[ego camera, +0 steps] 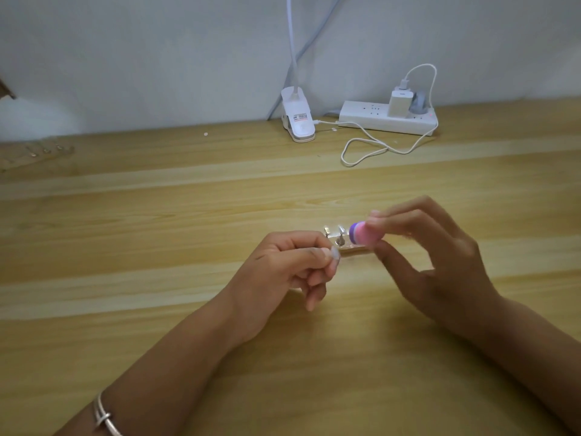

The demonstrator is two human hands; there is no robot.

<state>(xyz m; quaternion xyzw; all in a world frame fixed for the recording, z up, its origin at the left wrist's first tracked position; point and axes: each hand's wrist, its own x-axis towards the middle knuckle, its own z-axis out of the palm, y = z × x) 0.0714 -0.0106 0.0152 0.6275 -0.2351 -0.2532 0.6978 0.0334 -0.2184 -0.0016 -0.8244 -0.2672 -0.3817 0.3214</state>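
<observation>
Two bare hands are working over one small clear stand [345,248] on a pale, grained wooden table [157,215]

One silver bangle [105,418] is circling the left wrist; the left hand [283,265] is curling its fingers and pinching one small pale piece [335,254], too blurred to name, between thumb and forefinger, just left of the stand. Three short metal bits [340,240] are standing upright in the stand. The right hand [434,259] is pinching one stubby pink cylinder [364,236] with a purple band at its fingertips, holding it off the table just above the stand's right end. Along the far wall, one white clip lamp base [297,121], one white power strip [388,119] carrying one square charger [397,103], and one looping white cable [377,146] are lying well apart from the hands
</observation>
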